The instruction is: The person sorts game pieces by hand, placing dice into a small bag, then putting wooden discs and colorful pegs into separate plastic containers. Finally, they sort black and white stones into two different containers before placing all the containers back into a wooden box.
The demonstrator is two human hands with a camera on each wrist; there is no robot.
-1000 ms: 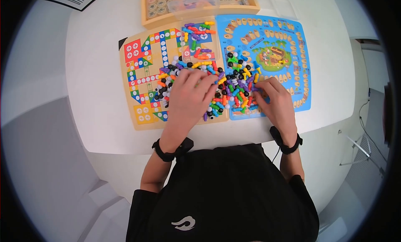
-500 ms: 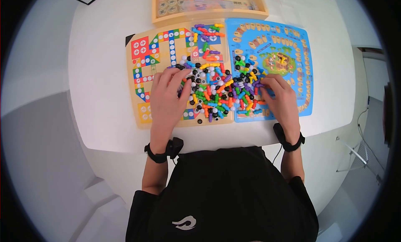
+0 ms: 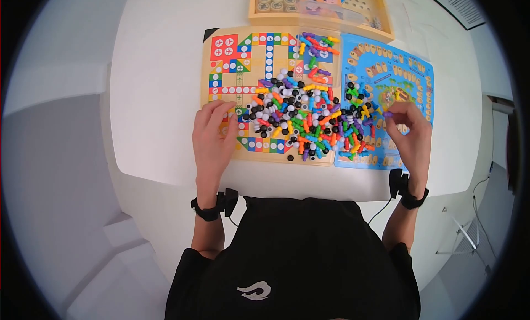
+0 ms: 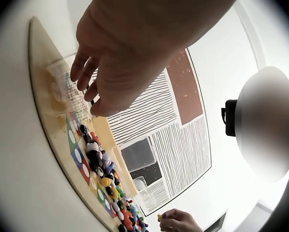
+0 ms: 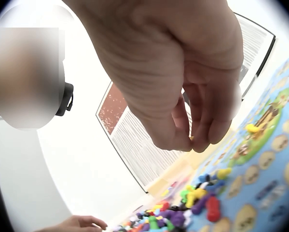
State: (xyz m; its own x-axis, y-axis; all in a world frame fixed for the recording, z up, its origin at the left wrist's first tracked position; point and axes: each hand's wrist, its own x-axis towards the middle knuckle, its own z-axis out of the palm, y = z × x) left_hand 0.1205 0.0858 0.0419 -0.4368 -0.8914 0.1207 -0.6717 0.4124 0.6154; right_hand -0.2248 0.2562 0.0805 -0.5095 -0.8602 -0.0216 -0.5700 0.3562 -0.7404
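Many small pawns and beads (image 3: 306,113) lie heaped across the touching edges of a beige game board (image 3: 221,72) and a blue one (image 3: 361,60). My right hand (image 3: 411,135) is over the blue board, right of the heap, pinching a small purple piece (image 3: 388,115); a speck of yellow (image 5: 191,138) also shows at its fingertips in the right wrist view. Over the beige board's left side, my left hand (image 3: 214,140) has its fingers loosely bent and apart, holding nothing, left of the heap. In the left wrist view the same hand (image 4: 120,67) hangs above the board.
A wooden box (image 3: 320,21) with round discs and a booklet stands behind the boards. A clear tray (image 3: 338,72) with several pawns lies on the beige board's upper right. One black bead (image 3: 290,158) sits near the front edge. The white table (image 3: 160,99) surrounds the boards.
My left hand has withdrawn leftward from the heap, uncovering beads. My right hand has moved right, away from the heap, with the purple piece at its fingertips. The head view has shifted.
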